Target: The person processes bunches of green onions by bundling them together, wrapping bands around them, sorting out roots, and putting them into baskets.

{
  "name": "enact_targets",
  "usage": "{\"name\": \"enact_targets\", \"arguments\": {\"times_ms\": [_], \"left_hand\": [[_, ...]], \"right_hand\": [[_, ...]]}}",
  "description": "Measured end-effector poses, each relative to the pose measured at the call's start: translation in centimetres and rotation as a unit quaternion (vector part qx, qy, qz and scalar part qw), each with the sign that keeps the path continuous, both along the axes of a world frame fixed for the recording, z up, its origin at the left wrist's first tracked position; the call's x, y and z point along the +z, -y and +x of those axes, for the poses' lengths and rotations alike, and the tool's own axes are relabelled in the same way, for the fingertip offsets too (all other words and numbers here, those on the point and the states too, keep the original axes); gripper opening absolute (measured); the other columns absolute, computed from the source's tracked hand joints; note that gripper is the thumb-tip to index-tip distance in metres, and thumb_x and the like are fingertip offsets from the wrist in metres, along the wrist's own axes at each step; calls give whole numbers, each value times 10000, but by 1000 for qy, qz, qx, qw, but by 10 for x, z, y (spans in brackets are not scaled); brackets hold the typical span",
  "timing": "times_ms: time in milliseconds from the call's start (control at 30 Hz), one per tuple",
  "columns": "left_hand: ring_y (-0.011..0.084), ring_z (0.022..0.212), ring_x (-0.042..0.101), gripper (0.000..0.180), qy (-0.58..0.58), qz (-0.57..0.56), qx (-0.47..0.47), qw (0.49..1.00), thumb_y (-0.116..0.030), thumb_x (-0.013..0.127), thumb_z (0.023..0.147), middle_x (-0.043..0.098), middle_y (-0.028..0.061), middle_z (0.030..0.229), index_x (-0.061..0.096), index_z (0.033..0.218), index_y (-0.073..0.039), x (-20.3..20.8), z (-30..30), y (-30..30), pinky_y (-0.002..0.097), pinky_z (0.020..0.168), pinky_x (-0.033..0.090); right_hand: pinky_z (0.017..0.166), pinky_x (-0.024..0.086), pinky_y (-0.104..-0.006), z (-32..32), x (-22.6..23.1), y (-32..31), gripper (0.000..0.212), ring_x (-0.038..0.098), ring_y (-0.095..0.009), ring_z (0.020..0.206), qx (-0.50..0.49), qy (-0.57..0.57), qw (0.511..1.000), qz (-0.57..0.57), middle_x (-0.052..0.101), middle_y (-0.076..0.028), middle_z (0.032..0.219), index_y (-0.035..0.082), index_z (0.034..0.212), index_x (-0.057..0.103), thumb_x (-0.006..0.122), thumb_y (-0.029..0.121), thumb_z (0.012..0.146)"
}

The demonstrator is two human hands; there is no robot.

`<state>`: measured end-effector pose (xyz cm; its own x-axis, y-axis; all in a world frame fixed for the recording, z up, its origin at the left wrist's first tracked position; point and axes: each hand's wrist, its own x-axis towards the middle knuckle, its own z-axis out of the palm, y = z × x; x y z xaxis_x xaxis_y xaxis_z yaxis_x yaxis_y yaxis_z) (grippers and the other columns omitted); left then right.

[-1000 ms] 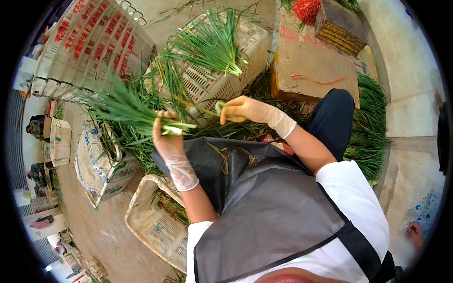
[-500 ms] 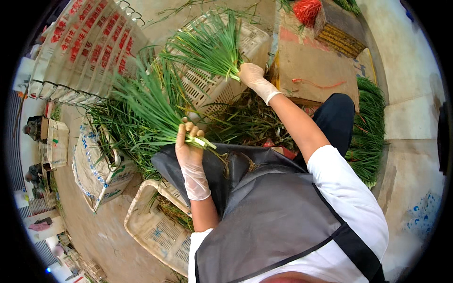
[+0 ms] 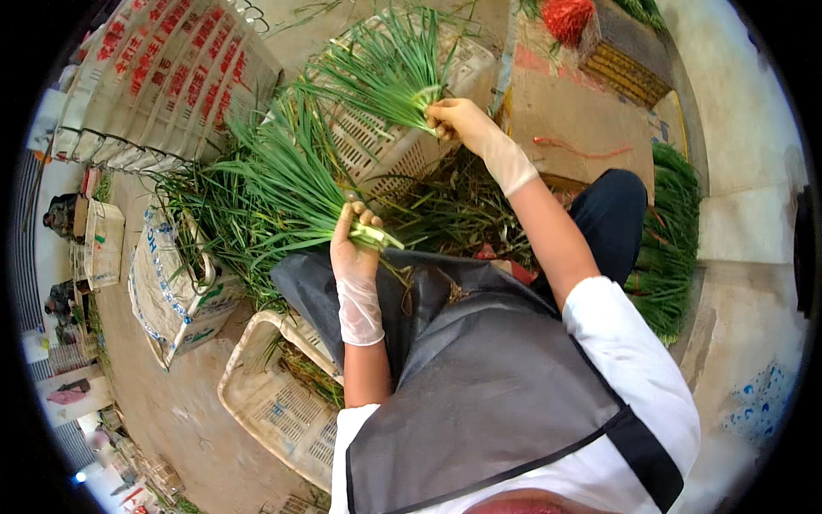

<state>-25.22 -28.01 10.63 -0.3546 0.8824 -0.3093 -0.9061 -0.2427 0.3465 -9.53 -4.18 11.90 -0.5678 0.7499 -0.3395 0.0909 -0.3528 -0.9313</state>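
Observation:
A bunch of green chives (image 3: 295, 184) is in my gloved left hand (image 3: 355, 236), whose fingers wrap round the pale stem ends above my apron-covered lap. The stems poke out to the right of the fingers, and the leaves fan up and left. Farther off, a second bunch of chives (image 3: 385, 73) lies over an upturned white plastic crate (image 3: 385, 158). My gloved right hand (image 3: 462, 124) has its fingers curled at that bunch's pale stem ends, thumb and fingertips pinching them. Part of that grip is hidden behind the hand.
Loose chives and trimmings (image 3: 454, 206) heap below the crate. A white woven bag (image 3: 184, 295) and a white basket (image 3: 282, 411) stand left. Stacked white crates (image 3: 171, 77) rise at far left. On the right are a cardboard-topped surface (image 3: 574, 128), red ties (image 3: 567, 19) and piled chives (image 3: 672, 240).
My right hand has turned, its fingers now curled at the stem ends of the far bunch, which has shifted slightly. My left hand, still holding its bunch, has moved a little up and right.

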Motion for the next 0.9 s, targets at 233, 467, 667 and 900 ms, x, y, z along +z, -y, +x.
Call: {"name": "enact_targets", "arguments": {"times_ms": [233, 467, 667, 900], "left_hand": [[156, 697, 504, 137, 8, -17, -18, 1000, -79, 556, 907, 579, 73, 876, 530, 1023, -11, -9, 7, -13, 317, 688, 464], [161, 708, 536, 167, 15, -49, -4, 999, -71, 577, 888, 606, 69, 899, 545, 1041, -13, 3, 11, -22, 310, 684, 474], [169, 743, 562, 201, -71, -103, -3, 992, -121, 590, 893, 603, 57, 850, 594, 1058, -5, 13, 14, -28, 295, 690, 478], [205, 881, 623, 237, -100, -124, 15, 987, -67, 626, 856, 652, 103, 963, 614, 1068, 38, -5, 34, -34, 327, 811, 506]], "right_hand": [[611, 439, -234, 3, 8, 42, 174, 549, -95, 648, -37, -66, 997, 4, 622, -37, 788, 12, 956, 585, 578, 177, 901], [613, 487, -269, 2, 13, 80, 114, 592, -123, 645, -99, -15, 975, 197, 636, -55, 748, 8, 885, 604, 611, 119, 859], [532, 476, -332, -13, 10, 115, 126, 610, -224, 571, -155, 112, 846, 498, 618, -115, 676, 36, 841, 604, 645, 153, 816], [559, 469, -360, -8, -1, 146, 152, 591, -262, 633, -36, 183, 709, 680, 547, -75, 704, 61, 870, 566, 646, 134, 763]]}}
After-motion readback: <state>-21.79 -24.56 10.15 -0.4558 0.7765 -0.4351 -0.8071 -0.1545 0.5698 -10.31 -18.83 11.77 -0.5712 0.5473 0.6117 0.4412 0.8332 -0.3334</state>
